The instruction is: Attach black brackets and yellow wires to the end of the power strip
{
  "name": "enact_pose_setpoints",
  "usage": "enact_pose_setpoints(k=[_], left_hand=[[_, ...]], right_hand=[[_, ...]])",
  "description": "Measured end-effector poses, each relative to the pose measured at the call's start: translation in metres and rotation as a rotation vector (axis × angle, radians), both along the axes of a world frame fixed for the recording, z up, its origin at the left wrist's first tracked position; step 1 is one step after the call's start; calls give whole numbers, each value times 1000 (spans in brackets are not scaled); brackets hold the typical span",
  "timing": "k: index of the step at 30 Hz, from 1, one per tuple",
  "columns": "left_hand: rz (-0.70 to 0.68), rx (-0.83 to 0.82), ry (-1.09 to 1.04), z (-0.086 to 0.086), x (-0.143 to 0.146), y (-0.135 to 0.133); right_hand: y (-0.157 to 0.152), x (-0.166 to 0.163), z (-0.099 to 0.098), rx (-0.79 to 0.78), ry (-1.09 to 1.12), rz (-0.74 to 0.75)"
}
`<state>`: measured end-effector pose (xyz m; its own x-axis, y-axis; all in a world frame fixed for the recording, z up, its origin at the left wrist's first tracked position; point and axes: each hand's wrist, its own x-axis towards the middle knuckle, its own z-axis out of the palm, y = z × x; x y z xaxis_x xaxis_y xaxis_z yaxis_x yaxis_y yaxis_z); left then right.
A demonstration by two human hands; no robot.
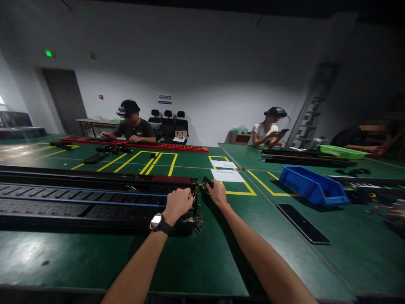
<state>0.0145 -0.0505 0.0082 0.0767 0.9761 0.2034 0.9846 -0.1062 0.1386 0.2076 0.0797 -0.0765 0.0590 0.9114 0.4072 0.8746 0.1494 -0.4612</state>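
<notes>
Several long black power strips (126, 213) with rows of sockets and red dots lie side by side on the green table, reaching in from the left edge. My left hand (179, 204), a watch on its wrist, is closed at their right end; what its fingers grip is hidden. Just beyond the strip ends, my right hand (217, 192) pinches a small black end piece (208, 183). Yellow-green wires show between that piece and the strips. Another black end piece (199, 226) hangs by wires at the nearest strip's end.
To the right are a blue bin (311, 185) and a dark flat phone or tablet (303, 223). White papers (227, 175) lie ahead inside yellow tape lines. A red frame (180, 146) lies in front of a seated person (136, 126). Other people sit farther right.
</notes>
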Motion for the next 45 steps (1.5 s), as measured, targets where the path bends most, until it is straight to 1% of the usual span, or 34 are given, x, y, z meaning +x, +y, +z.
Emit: enact_pose_setpoints(k=[4, 8, 11, 17, 22, 26, 29, 32, 34, 37, 45], left_hand=[[12, -12, 1, 1, 1, 0], [-4, -3, 1, 1, 0, 0], [-5, 7, 1, 0, -1, 0], [-17, 28, 0, -2, -2, 2], [-19, 19, -4, -2, -2, 1], [-17, 24, 1, -1, -1, 1], [-7, 20, 6, -2, -1, 1], [-5, 25, 5, -2, -1, 1], [-9, 29, 3, -2, -1, 1], [-17, 31, 2, -2, -1, 1], [-20, 31, -3, -2, -1, 1]], right_hand=[[-8, -4, 7, 25, -85, 13], [-15, -9, 14, 46, -202, 17], [-18, -10, 17, 38, -270, 29], [-20, -8, 17, 32, -292, 67], [-16, -4, 9, 18, -196, 141], [-9, -1, 1, 37, -32, 250], [-3, -3, -4, 23, 102, 293], [0, -9, -6, 31, 206, 295], [2, -12, -7, 55, 235, 304], [2, -14, -7, 80, 247, 305], [-1, -13, -5, 42, 212, 215]])
